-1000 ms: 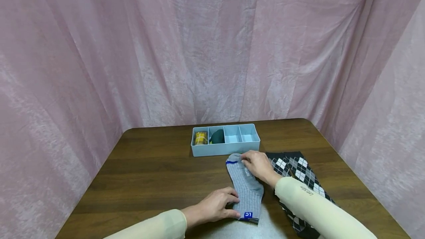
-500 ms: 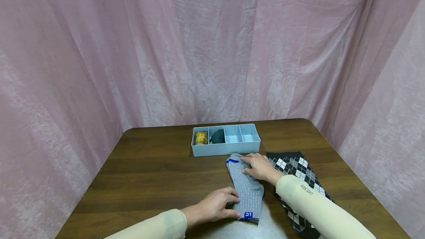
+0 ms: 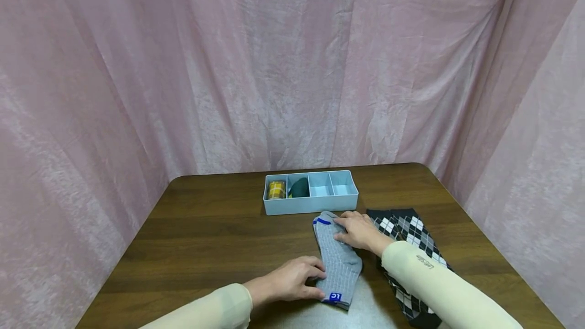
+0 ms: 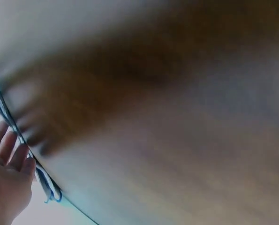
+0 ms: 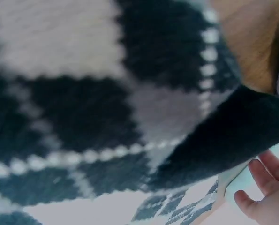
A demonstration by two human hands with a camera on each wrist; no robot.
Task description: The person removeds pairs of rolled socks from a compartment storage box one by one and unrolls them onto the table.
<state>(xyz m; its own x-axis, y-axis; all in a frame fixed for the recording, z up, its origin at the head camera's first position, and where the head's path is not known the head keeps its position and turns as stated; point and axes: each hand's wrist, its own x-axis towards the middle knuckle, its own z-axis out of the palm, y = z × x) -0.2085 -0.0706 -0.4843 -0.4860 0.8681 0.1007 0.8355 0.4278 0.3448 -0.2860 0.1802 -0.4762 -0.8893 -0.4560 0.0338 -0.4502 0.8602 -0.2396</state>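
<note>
A pair of grey ribbed socks [image 3: 337, 263] lies flat on the table, toes away from me, with blue toe stripes and a blue label at the cuff. Beside the cuff, my left hand [image 3: 297, 279] touches the socks' left edge with loosely bent fingers. The left wrist view shows the same hand [image 4: 10, 187] with its fingers along the sock edge. Farther up, my right hand [image 3: 358, 231] rests on the foot part near the toes, fingers extended. Black, grey and white argyle socks [image 3: 418, 235] lie to the right, partly under my right forearm.
At the back stands a light blue divided box [image 3: 311, 205]. Its left compartment holds a yellow plaid bundle [image 3: 276, 190], and the one beside it a dark green folded item [image 3: 299, 188]. A pink curtain [image 3: 292, 65] hangs behind the wooden table [image 3: 205, 248].
The cuff end of the grey socks has shifted slightly left, together with my left hand. My right hand has slid a little to the right on the foot part.
</note>
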